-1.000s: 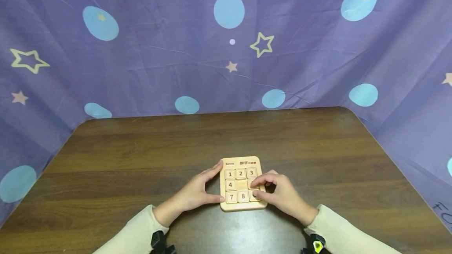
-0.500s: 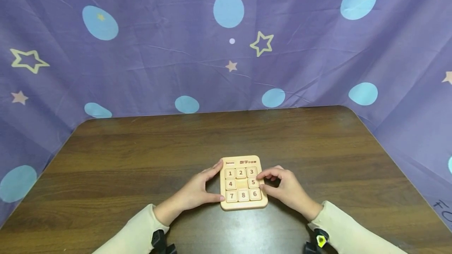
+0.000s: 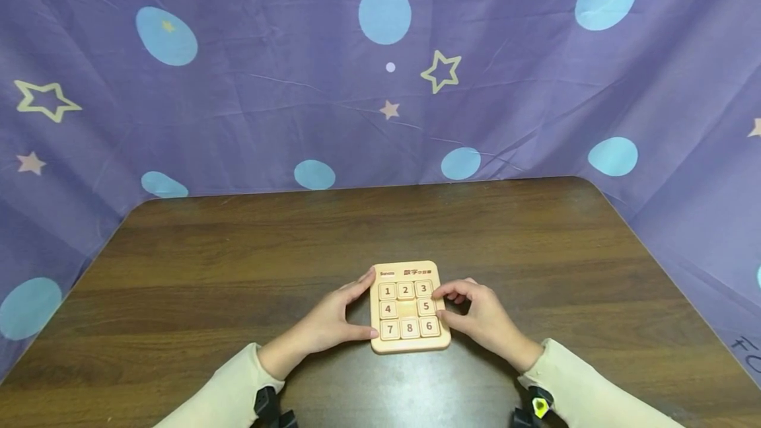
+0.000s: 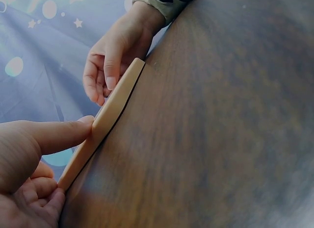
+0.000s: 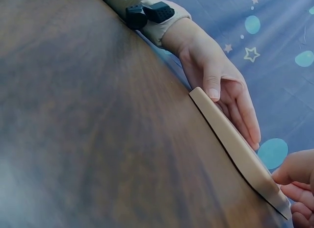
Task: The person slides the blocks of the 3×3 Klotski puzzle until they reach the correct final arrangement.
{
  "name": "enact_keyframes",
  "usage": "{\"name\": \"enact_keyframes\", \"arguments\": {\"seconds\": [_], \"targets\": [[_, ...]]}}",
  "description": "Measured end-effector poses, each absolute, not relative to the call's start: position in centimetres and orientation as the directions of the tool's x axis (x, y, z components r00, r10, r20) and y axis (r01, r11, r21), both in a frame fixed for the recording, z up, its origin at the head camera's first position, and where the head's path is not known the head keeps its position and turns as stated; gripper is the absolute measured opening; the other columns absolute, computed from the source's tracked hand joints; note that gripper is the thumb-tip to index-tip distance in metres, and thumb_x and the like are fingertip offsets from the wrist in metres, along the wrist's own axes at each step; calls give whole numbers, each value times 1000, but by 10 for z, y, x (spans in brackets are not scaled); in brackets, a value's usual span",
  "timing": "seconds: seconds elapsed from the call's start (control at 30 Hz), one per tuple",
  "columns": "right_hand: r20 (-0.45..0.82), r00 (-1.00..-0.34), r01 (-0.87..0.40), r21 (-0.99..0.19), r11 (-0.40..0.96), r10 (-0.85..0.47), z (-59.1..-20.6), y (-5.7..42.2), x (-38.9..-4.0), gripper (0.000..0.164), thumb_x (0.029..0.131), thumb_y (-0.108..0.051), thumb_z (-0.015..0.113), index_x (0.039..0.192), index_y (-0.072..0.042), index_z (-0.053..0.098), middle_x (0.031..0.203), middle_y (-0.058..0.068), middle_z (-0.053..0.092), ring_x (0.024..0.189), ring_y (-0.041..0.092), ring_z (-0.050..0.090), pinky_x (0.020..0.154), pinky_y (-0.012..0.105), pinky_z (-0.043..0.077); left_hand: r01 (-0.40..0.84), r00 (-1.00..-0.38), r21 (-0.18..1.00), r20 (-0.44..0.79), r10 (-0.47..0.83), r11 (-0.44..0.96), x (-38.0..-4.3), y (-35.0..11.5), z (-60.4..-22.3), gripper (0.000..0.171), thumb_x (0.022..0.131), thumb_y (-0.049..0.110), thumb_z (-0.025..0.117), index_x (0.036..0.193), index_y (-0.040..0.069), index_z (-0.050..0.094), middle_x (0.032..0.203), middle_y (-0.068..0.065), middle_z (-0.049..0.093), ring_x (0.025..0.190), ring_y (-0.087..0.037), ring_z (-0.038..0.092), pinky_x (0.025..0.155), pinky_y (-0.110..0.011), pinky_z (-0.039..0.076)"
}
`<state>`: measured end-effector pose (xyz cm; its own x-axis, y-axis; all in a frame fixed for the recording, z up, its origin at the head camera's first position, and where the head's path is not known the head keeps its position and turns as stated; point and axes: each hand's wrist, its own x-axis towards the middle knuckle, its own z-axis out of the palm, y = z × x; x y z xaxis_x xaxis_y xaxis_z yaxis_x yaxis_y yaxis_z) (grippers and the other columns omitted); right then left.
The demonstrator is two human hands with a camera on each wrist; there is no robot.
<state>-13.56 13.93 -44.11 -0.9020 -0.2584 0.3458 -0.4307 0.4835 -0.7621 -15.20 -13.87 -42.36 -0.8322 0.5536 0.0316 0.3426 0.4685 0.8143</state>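
Observation:
A pale wooden number slide puzzle lies on the table, face up. Its top row reads 1, 2, 3, the middle row 4, a gap, 5, and the bottom row 7, 8, 6. My left hand holds the puzzle's left side, forefinger near the upper corner and thumb near the lower one; the left wrist view shows the thumb against the edge. At the right rim, beside the 5 tile, my right hand rests with loosely bent fingers, thumb and forefinger apart. Its other fingers are partly hidden.
The brown wooden table extends around the puzzle on all sides. Behind it hangs a purple curtain with stars and blue ovals. Black devices are strapped on both wrists, over light sleeves.
My right hand has drawn back rightward from over the tiles to the rim, uncovering the 5 and 6. Over the last half second it stays put. My left hand keeps its place.

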Motion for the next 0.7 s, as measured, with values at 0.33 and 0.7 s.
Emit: {"name": "enact_keyframes", "arguments": {"seconds": [0.33, 0.7], "targets": [[334, -917, -400, -759, 514, -220, -441, 135, -134, 30, 65, 4, 73, 89, -13, 70, 78, -8, 60, 75, 10, 53, 69, 24, 47, 343, -831, 812, 27, 556, 473, -152, -139, -423, 91, 71, 19, 81, 145, 1, 31, 153, -10, 25, 140, -31, 24, 113, -49, 18], [349, -914, -406, -751, 521, -208, -441, 133, -133, 28, 65, 4, 73, 88, -11, 70, 78, -8, 61, 75, 9, 54, 68, 23, 48, 334, -829, 818, 20, 559, 468, -152, -138, -423, 91, 72, 20, 80, 145, 0, 30, 153, -10, 25, 140, -31, 24, 113, -49, 18]]}}
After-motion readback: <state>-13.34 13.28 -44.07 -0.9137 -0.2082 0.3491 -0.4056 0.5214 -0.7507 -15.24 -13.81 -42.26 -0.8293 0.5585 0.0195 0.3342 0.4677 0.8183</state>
